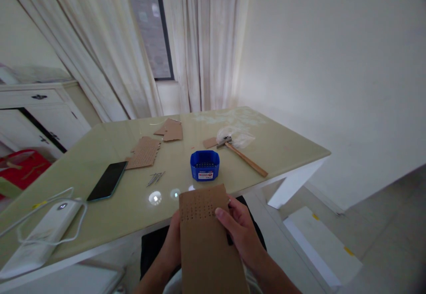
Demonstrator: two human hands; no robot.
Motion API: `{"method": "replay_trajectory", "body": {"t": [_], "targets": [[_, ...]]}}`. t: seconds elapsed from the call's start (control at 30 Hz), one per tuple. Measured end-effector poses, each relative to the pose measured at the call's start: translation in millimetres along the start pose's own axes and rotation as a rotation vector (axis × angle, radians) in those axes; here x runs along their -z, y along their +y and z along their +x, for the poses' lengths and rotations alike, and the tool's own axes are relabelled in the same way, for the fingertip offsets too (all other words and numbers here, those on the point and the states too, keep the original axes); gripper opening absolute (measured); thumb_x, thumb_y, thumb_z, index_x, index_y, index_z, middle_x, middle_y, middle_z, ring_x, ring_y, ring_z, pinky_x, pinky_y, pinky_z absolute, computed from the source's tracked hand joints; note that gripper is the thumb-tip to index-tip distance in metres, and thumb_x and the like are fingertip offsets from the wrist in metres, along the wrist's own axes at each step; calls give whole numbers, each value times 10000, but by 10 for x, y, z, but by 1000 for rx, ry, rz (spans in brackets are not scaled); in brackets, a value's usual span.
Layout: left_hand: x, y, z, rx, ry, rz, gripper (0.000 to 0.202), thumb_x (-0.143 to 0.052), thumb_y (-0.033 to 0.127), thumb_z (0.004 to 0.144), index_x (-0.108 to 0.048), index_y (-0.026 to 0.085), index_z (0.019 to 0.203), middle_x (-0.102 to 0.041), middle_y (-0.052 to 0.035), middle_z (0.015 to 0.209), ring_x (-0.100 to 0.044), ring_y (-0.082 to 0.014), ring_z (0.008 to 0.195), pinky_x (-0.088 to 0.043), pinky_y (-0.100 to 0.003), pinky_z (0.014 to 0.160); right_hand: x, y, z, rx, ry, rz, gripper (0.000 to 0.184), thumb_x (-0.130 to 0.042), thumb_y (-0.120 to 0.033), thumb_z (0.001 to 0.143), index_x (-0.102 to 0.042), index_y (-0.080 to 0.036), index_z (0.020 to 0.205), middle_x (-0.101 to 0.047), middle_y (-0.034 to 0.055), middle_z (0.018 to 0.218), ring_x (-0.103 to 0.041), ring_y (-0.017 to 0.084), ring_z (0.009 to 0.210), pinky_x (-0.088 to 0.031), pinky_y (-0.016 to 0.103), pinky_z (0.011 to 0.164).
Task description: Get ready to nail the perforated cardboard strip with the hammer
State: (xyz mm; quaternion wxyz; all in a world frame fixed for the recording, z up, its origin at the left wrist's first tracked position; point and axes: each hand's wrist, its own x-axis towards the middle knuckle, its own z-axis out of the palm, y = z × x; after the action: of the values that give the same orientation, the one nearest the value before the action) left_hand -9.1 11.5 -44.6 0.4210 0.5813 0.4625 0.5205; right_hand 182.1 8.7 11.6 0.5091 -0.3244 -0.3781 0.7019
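Note:
A long piece of brown cardboard (208,249), with rows of small holes near its far end, is held over my lap at the table's near edge. My left hand (172,241) is closed on its left edge, the fingers mostly hidden. On the right edge, my right hand (241,225) grips it with the thumb on top, beside the holes. Just beyond the cardboard stands a blue plastic container (205,166) with a label on its front and holes in its bottom. To its left lie several nails (155,178).
On the table (186,205) are a hammer (246,158) beside a clear plastic bag (238,136), torn cardboard pieces (143,153), a phone (108,181), and a white power bank (45,241) with a cable. A white box (322,245) lies on the floor at right.

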Motion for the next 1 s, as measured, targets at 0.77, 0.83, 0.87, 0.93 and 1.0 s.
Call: {"method": "replay_trajectory", "body": {"t": [0.77,0.83,0.87,0.93,1.0], "targets": [[212,501,-8,-688,96,489,167,-575,134,1027,-679,260,1060,-800,-39,1002,-721,-198,918,-543,-334,890,48,234,90,93,47,-346,474,-897,-569,831,-758,-199,1093,-744,26,832,-690,215,748,-581,313,692],[513,471,277,-466,162,617,114,-618,285,1033,-727,253,1021,-804,-46,942,-739,-218,874,-558,-329,837,60,209,98,90,46,-303,501,-874,-591,857,-740,-198,1136,-783,53,908,-738,230,799,-607,331,731],[701,435,444,-317,204,685,198,-603,370,1025,-750,238,1032,-815,-65,943,-747,-239,854,-566,-343,816,77,190,106,89,53,-283,519,-871,-596,861,-729,-195,1159,-799,64,939,-756,234,820,-618,338,751],[1093,332,754,9,252,883,334,-552,431,998,-771,199,1094,-835,-113,1005,-766,-294,897,-574,-383,830,123,119,156,89,72,-244,546,-886,-587,853,-705,-192,1185,-826,82,980,-784,239,838,-634,350,772],[1422,206,963,236,328,1162,428,-475,412,1008,-781,150,1151,-830,-186,1070,-772,-376,994,-563,-455,882,167,-14,283,109,109,-204,565,-912,-562,830,-680,-201,1196,-846,87,994,-802,245,827,-644,356,757]]}}
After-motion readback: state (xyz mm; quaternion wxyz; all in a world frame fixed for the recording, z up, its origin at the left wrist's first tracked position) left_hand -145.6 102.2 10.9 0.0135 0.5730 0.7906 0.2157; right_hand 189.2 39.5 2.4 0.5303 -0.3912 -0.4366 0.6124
